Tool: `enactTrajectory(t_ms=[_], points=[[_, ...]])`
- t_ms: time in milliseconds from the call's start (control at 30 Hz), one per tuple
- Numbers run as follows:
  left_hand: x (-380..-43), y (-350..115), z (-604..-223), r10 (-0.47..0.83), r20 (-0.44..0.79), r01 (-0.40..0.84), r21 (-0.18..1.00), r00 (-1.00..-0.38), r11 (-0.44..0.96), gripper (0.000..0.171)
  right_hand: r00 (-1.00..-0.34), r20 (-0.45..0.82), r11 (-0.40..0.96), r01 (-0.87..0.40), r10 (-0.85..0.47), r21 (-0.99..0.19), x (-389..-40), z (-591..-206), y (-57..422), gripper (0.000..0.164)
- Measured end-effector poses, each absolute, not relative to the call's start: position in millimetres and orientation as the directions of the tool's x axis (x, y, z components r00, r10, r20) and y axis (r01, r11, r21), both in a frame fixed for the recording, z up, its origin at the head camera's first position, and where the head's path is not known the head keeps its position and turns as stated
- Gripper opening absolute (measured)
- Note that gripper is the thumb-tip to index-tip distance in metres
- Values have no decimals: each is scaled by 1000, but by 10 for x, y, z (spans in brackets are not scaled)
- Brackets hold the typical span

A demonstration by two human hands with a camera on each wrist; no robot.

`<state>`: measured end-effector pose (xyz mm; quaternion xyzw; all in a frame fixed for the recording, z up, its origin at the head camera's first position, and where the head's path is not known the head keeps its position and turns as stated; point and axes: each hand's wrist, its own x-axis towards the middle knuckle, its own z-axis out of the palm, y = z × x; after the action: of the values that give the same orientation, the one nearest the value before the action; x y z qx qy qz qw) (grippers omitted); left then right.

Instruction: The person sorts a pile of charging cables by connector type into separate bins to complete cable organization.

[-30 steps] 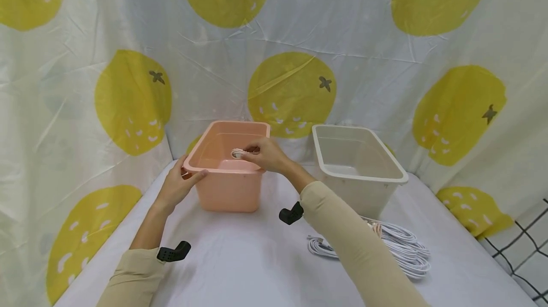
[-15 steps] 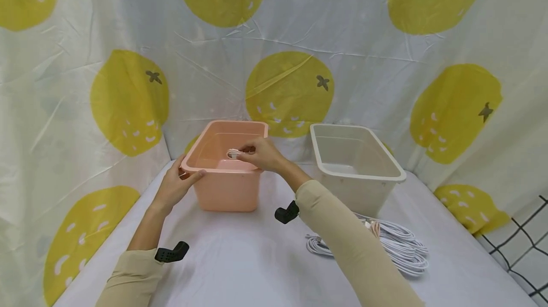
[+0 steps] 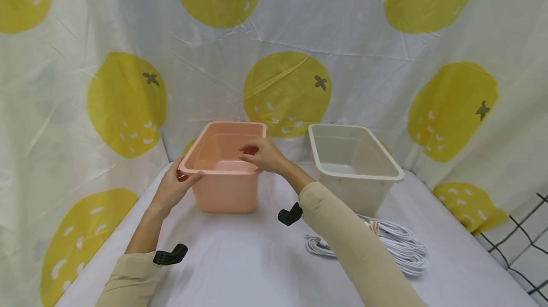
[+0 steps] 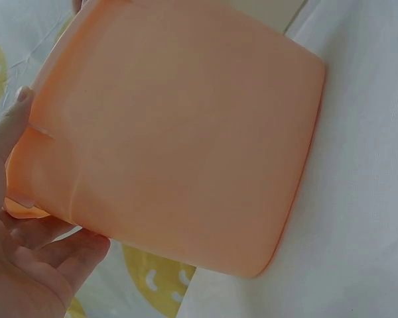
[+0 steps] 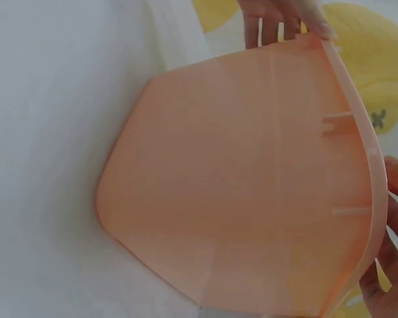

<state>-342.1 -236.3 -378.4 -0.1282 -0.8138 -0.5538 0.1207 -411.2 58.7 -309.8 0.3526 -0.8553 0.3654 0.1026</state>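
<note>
A pink plastic bin stands at the back of the white-covered table. My left hand grips its near left corner, thumb over the front rim and fingers under the lip. The left wrist view shows those fingers beneath the rim. Over the bin's right side hovers my right hand, its fingers bent loosely and a gap showing between thumb and forefinger. Nothing shows in that hand. The near wall hides part of the bin's floor.
A cream bin stands to the right of the pink one. Several coiled white cables lie in front of it, partly behind my right sleeve. A lemon-print curtain hangs behind, and a black wire grid stands at the far right.
The small coiled white cable pinched in my right hand over the pink bin has left the fingers and is out of sight. The left hand keeps its grip on the rim.
</note>
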Motion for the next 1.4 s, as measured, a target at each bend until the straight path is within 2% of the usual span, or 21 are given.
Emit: enactTrajectory(t_ms=[533,800,1400], points=[[-3415,-2377,-3773,72,321,324,877,-945,355,96,-685,458,432,-720,-566,-544,-3924,-3010,787,24],[-3451,-2375,-3804,60,326,326,876,-943,356,95,-628,495,404,-772,-600,-491,-3814,-2981,978,25],[-3431,-2370,-3795,63,311,312,879,-948,361,97,-611,523,401,-789,-594,-466,-3651,-3010,1443,27]])
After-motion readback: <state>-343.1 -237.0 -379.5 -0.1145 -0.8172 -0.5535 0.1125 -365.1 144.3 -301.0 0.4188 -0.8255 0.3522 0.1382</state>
